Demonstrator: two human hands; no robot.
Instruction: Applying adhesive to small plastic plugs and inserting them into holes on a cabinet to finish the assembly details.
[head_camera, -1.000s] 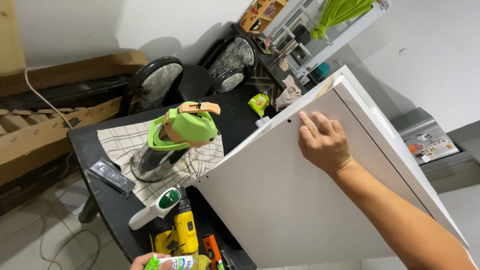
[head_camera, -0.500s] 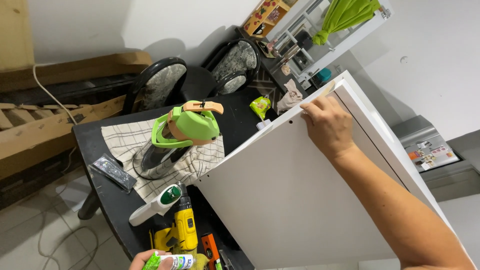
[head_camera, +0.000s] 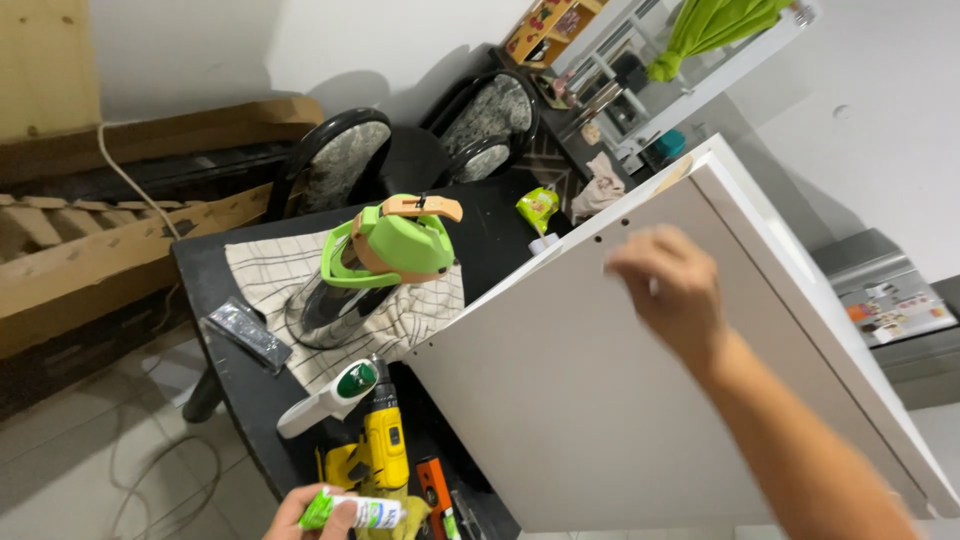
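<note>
Big white cabinet panel (head_camera: 620, 400) fills the right half of the view, tilted up off the dark surface (head_camera: 250, 395), its lower corner down among the tools and its thick upper edge running toward the right. The right hand (head_camera: 668, 290) is up in front of the panel's face near two small drilled holes, blurred, fingers loosely curled; whether it touches the board I cannot tell. On the surface to the left sits a checked cloth (head_camera: 270, 280), and on it a steel jug with a green lid (head_camera: 375, 265). Beyond stand two dark chairs with speckled seats (head_camera: 335, 165). Nearer in, a yellow cordless drill (head_camera: 382, 450) lies beside the panel's corner, with a white tube with a green cap (head_camera: 322, 400) just left of it and a flat black remote (head_camera: 245, 333) further left. Down at the bottom edge, the left hand (head_camera: 305, 518) pinches a small green-and-white tube (head_camera: 352, 510) between fingers and thumb, just in front of the drill.
</note>
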